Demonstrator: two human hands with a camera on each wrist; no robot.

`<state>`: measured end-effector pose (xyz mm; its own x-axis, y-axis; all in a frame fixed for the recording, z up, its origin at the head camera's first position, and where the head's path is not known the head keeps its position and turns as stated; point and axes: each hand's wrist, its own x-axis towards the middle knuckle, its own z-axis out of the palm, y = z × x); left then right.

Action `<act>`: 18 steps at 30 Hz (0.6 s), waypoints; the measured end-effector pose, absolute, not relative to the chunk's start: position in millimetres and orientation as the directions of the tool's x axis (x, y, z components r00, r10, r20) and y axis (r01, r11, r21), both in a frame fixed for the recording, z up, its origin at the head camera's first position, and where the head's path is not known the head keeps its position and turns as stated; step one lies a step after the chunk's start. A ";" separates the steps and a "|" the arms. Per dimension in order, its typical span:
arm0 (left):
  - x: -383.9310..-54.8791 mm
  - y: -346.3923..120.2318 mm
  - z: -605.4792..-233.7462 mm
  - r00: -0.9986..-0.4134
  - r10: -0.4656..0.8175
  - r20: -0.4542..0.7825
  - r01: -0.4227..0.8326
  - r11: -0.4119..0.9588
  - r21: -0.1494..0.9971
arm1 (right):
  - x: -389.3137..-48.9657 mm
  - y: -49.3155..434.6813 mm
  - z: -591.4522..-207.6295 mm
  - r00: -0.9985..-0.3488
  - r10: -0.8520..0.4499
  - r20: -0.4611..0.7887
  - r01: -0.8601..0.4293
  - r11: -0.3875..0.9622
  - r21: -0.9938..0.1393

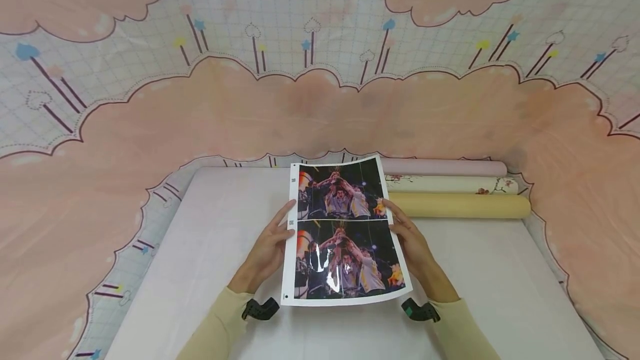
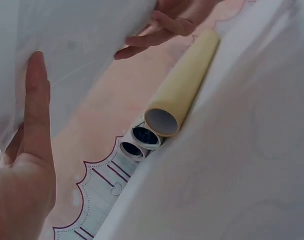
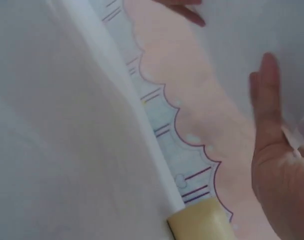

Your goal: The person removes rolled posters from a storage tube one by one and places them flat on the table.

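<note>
Both hands point(image 1: 266, 249) point(image 1: 416, 248) level and apart, thumbs and fingers pinching, forearms point(image 1: 217, 318) angled inward

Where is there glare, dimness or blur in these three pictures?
Head view: white glare on the lower photo of the printed sheet; left wrist view: dim, but the yellow roll fairly clear; right wrist view: dim and soft, the right hand slightly blurred.
</note>
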<state>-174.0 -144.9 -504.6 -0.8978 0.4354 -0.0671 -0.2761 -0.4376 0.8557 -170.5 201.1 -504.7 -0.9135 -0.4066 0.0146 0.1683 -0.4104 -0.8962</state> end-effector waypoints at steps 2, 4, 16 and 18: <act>-173.5 -144.4 -503.0 -0.889 0.454 -0.057 -0.293 -0.468 0.834 | -169.2 200.4 -501.0 -0.891 -0.449 0.063 0.190 -0.496 -0.847; -172.3 -143.6 -501.2 -0.874 0.484 -0.036 -0.315 -0.510 0.800 | -168.5 199.3 -497.7 -0.861 -0.489 0.142 0.205 -0.589 -0.782; -165.5 -142.0 -499.1 -0.779 0.609 0.145 -0.401 -0.664 0.631 | -169.0 199.1 -497.2 -0.664 -0.627 0.407 0.342 -0.739 -0.581; -165.3 -144.0 -500.7 -0.769 0.616 0.169 -0.401 -0.671 0.624 | -169.2 201.5 -498.4 -0.648 -0.644 0.407 0.377 -0.735 -0.564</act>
